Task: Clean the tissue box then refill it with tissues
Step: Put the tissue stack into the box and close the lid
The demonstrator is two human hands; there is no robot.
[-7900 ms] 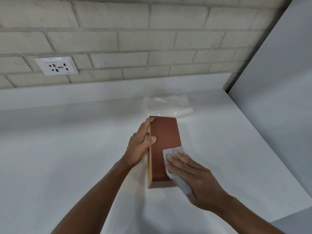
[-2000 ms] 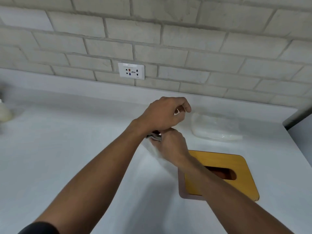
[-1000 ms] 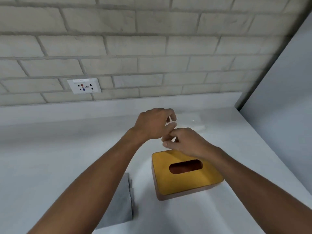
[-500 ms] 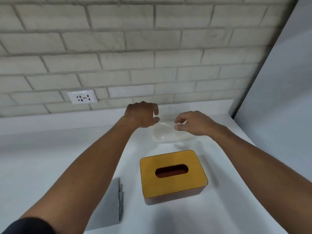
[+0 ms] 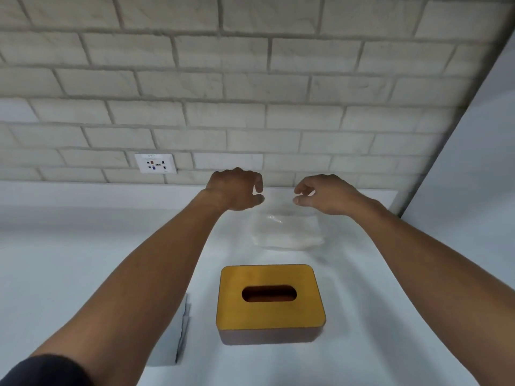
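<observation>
A white tabletop (image 5: 83,260) runs along a pale brick wall (image 5: 250,79). Far over it, the left hand (image 5: 235,189) and right hand (image 5: 324,193) hang side by side, apart, each grip loosely curled with thumb near forefinger. Whether they pinch the clear wrapper of the tissue pack (image 5: 288,232) just below them, I cannot tell. Nearer stands the tissue box (image 5: 267,313), yellow lid up, slot open and dark. A grey cloth (image 5: 171,351) lies left of it, partly under the left forearm. A wall socket (image 5: 155,163) sits far left.
</observation>
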